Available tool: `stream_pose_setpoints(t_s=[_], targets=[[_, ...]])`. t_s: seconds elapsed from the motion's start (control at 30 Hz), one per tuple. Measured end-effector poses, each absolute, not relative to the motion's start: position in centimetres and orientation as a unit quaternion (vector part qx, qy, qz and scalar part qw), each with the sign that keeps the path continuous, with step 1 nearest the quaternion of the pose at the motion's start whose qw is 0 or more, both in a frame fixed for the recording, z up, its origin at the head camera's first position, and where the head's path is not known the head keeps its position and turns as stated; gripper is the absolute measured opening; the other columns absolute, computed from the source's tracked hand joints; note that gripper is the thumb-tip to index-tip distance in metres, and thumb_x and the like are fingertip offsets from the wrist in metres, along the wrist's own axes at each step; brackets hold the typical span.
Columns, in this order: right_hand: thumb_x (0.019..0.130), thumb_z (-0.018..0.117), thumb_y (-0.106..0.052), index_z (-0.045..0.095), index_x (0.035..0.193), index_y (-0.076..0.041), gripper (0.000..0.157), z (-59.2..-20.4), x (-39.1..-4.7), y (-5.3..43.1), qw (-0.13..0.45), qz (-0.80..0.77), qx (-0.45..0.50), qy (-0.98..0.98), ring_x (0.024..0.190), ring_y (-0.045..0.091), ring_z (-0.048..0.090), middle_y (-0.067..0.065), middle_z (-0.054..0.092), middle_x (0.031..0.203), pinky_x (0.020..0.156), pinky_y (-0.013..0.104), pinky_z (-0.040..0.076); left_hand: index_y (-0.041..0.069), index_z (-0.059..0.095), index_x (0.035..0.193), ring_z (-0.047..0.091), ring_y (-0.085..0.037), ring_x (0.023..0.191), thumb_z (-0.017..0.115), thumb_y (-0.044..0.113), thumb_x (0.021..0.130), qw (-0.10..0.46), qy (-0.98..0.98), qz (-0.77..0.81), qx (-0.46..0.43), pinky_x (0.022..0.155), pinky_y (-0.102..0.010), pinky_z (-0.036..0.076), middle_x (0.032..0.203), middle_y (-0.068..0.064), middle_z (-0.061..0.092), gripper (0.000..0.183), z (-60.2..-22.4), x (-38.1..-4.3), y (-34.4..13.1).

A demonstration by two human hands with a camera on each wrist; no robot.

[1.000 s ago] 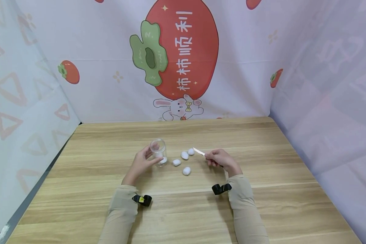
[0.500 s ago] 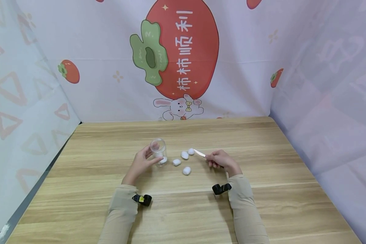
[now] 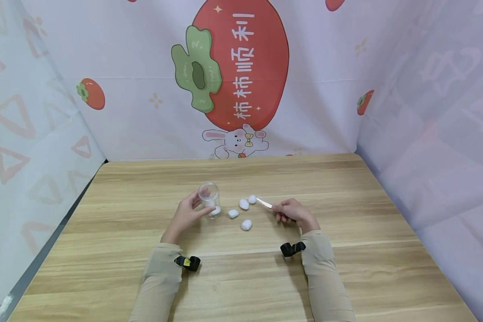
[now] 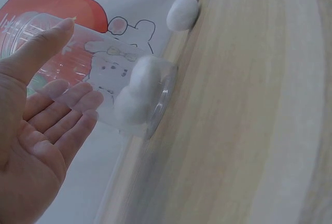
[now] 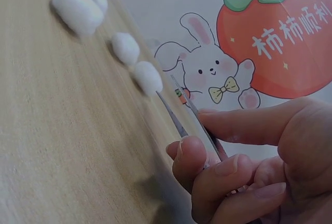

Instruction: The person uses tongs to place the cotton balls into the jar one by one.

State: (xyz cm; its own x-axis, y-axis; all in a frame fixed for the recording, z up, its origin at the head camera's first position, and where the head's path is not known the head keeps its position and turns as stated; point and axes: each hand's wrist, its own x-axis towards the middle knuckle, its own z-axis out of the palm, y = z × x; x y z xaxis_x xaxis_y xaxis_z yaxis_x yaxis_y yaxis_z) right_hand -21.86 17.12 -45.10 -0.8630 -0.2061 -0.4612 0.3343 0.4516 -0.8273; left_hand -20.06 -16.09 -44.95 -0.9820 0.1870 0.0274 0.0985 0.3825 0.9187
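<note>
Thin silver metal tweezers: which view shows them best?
The right wrist view: both parted tips of the tweezers show up close. The head view shows them small; the left wrist view, at most an unclear sliver at the top edge.

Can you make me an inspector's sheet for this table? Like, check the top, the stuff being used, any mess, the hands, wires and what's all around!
Surface: wooden table, light brown with streaky grain.
Job's things: clear jar, upright and lidless, with white cotton at the bottom; four loose cotton balls on the table; tweezers, tips apart, beside the farthest ball (touching or not, can't tell).
Clutter: nothing seen.
Hands: left hand holds the jar; right hand holds the tweezers.
Cables: nothing seen.
Surroundings: pale cloth at the back, printed with a big red fruit and a rabbit.
</note>
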Motion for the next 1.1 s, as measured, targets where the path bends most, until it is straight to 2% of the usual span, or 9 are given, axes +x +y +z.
stream_pose_setpoints(t_s=[0.17, 0.43, 0.67, 0.9, 1.1], targets=[[0.095, 0.057, -0.021, 0.062, 0.083, -0.002, 0.023, -45.3, -21.9, 17.1, 0.259, -0.522, 0.037, 0.812, 0.046, 0.002, 0.04, -0.007, 0.056, 0.055, 0.042, 0.014, 0.03, -0.003, 0.039, 0.143, 0.046, -0.04, 0.136, 0.071, 0.011, 0.086, 0.041, 0.832, 0.547, 0.086, 0.118, -0.047, 0.039, 0.144, -0.026, 0.048, 0.066, -43.4, -19.2, -15.7], [0.096, 0.058, -0.021, 0.061, 0.08, -0.004, 0.024, -45.7, -22.1, 16.9, 0.257, -0.519, 0.042, 0.814, 0.045, 0.002, 0.04, -0.007, 0.055, 0.054, 0.041, 0.014, 0.03, -0.002, 0.039, 0.143, 0.046, -0.039, 0.136, 0.071, 0.013, 0.087, 0.038, 0.832, 0.546, 0.087, 0.118, -0.047, 0.039, 0.144, -0.025, 0.048, 0.067, -43.2, -19.0, -15.7], [0.095, 0.058, -0.021, 0.06, 0.075, -0.007, 0.025, -45.9, -22.2, 16.6, 0.261, -0.52, 0.05, 0.812, 0.045, 0.003, 0.04, -0.007, 0.055, 0.053, 0.041, 0.015, 0.03, 0.002, 0.04, 0.144, 0.048, -0.037, 0.136, 0.074, 0.019, 0.085, 0.035, 0.831, 0.547, 0.089, 0.117, -0.045, 0.041, 0.145, -0.022, 0.049, 0.071, -45.9, -20.5, -16.5], [0.096, 0.057, -0.021, 0.06, 0.075, -0.007, 0.025, -45.9, -22.2, 16.4, 0.266, -0.518, 0.049, 0.812, 0.045, 0.004, 0.041, -0.006, 0.056, 0.054, 0.041, 0.015, 0.03, -0.004, 0.04, 0.142, 0.047, -0.04, 0.135, 0.072, 0.011, 0.086, 0.04, 0.834, 0.544, 0.086, 0.117, -0.047, 0.04, 0.143, -0.026, 0.049, 0.067, -43.4, -19.2, -15.7], [0.097, 0.056, -0.022, 0.062, 0.078, -0.006, 0.025, -46.0, -22.3, 16.3, 0.264, -0.514, 0.046, 0.815, 0.045, 0.002, 0.04, -0.007, 0.056, 0.054, 0.041, 0.014, 0.03, -0.004, 0.041, 0.141, 0.048, -0.04, 0.134, 0.072, 0.011, 0.086, 0.038, 0.834, 0.544, 0.09, 0.117, -0.047, 0.04, 0.141, -0.027, 0.051, 0.065, -42.3, -18.6, -15.5]])
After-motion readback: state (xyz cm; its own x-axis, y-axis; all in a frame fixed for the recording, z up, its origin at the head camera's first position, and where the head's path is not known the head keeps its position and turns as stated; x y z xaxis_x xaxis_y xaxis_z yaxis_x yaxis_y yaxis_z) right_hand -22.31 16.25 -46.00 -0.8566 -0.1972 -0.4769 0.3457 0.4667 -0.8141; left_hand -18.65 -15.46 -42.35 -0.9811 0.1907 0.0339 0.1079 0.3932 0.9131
